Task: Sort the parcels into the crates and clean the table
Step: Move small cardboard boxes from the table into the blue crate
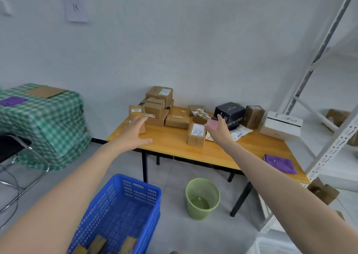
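1. Head view, the table: the orange-topped table (174, 144) holds most of the parcels. There is a stack of cardboard boxes (158, 104) at the back, a labelled carton (196, 135) standing near the middle, a black box (230, 114), a white box (280, 125) and a white mailer bag (240, 132). Torn wrapping (200, 113) lies among them.
2. The floor: the blue crate (149, 193) stands in front of the table's left end, with a few brown parcels (96, 241) in its bottom. A green wastebasket (202, 211) stands beside it.
3. The left hand (133, 131) reaches with its fingers spread wide and holds nothing. It is at an upright cardboard parcel (137, 112) near the table's left edge; whether it touches it I cannot tell.
4. The right hand (220, 131) pinches a small pink packet (212, 125) between thumb and fingers, above the table close to the black box.
5. Sorting looks to be at an early stage, and the upright parcel seems to be the next pick. It stands tall beside the table edge, so a push could topple it.
   - Close the thumb on one broad face and the fingers on the other.
   - Lift it straight up before swinging it to the crate.
   - Lower it in rather than dropping it.
6. The purple cloth (280, 163) at the near right corner probably serves for wiping once the top is free. The torn wrapping likely belongs in the wastebasket.
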The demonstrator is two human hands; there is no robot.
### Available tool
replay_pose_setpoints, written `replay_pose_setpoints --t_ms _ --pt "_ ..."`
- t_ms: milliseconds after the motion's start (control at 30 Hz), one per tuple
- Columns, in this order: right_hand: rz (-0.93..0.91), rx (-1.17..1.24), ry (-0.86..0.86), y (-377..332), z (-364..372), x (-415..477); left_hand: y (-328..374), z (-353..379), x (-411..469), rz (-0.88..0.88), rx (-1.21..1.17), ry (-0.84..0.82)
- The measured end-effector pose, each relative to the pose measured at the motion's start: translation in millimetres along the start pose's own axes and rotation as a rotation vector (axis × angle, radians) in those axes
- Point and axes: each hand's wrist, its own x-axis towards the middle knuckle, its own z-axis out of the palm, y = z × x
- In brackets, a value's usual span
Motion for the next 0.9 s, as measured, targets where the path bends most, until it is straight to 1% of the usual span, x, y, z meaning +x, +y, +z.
replay_pose_setpoints --t_ms 133,267,467,567,667,733,900 --pt "-0.018 0.004 -0.025 -1 -2 38 -6 -13 22 -0.043 0.058 0.016" --pt "-0.037 0.031 -0.059 14 -8 98 10 -2 79 -0.078 0.081 0.017" --pt "-0.055 0.052 -0.077 66 -31 185 53 56 180 -0.11 -0.11 0.024" --pt "0.011 0.085 -0.119 98 -40 214 64 95 214 -0.133 -0.155 -0.03" --pt "0.084 0.125 -0.133 123 -44 242 62 124 247 -0.168 -0.128 -0.09" --pt "0.101 0.135 -0.153 137 -38 255 58 133 270 -0.193 -0.123 -0.107" --pt "0.16 0.192 -0.252 167 -4 272 45 159 324 -0.255 -0.205 -0.181"
